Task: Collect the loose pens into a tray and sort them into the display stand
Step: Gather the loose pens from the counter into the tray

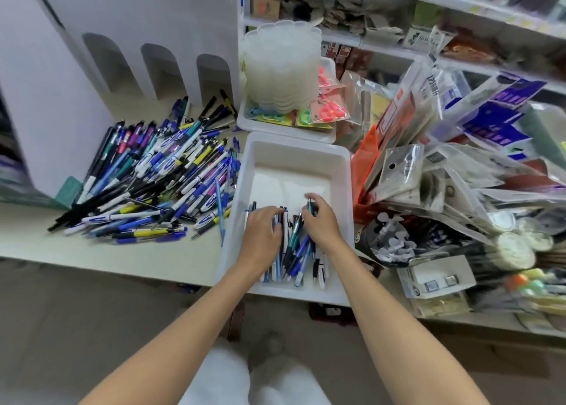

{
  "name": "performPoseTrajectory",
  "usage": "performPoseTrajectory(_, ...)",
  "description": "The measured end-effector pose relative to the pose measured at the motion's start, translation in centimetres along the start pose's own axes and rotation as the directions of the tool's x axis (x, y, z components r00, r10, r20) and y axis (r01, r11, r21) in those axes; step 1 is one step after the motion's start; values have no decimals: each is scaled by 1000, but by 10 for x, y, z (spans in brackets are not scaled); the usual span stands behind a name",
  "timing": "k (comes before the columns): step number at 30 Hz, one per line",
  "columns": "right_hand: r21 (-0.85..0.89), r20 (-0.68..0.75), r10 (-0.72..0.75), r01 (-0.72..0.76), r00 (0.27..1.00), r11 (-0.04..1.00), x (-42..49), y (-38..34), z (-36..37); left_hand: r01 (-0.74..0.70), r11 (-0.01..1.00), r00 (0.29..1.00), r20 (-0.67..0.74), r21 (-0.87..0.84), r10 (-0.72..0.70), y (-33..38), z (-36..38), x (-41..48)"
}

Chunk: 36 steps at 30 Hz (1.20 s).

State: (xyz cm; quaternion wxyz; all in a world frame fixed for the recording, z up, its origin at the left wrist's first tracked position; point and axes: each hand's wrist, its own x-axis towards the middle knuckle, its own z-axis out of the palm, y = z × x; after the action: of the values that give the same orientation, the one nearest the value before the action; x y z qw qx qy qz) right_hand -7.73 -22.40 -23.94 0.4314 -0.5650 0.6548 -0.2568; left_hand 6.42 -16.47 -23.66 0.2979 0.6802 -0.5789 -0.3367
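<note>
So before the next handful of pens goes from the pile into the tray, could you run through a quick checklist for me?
1. Tray has room: ok, far half bare.
2. Pens in tray lie inside the rim: ok.
3. Left hand free: not ok, resting on those pens.
4. Right hand free: not ok, gripping a pen.
5. Loose pile within reach left of tray: ok.
6. Display stand slots empty: cannot tell.

I see a pale counter [122, 251]; on it lie a heap of loose pens [159, 172], a white tray [294, 150], a white display stand [92, 52] and packaged goods [444, 175].
</note>
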Motion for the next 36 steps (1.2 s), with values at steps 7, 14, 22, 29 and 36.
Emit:
performPoseTrajectory(7, -39, -78, 34, -37, 996, 999, -25, 14, 4, -40, 969, 979, 206, 245, -12, -24, 11, 7)
performPoseTrajectory(14, -58, 135, 25, -17, 991, 998, -49, 25, -4, -78, 996, 933, 356, 32, 61, -20, 9, 8)
performPoseTrajectory(22, -136, 152, 52, -31, 987, 990, -54, 30, -2, -74, 997, 987, 143, -24, 77, -24, 7, 5)
performPoseTrajectory(29, -278, 14, 20, -16, 1000, 960, -51, 25, 2, 13, 998, 992, 128, -58, -6, -23, 4, 6)
performPoseTrajectory(36, -387, -185, -161, 79, 970, 919, -51, 17, 6, 7, 997, 996, 86, -74, 0, -13, -17, 19)
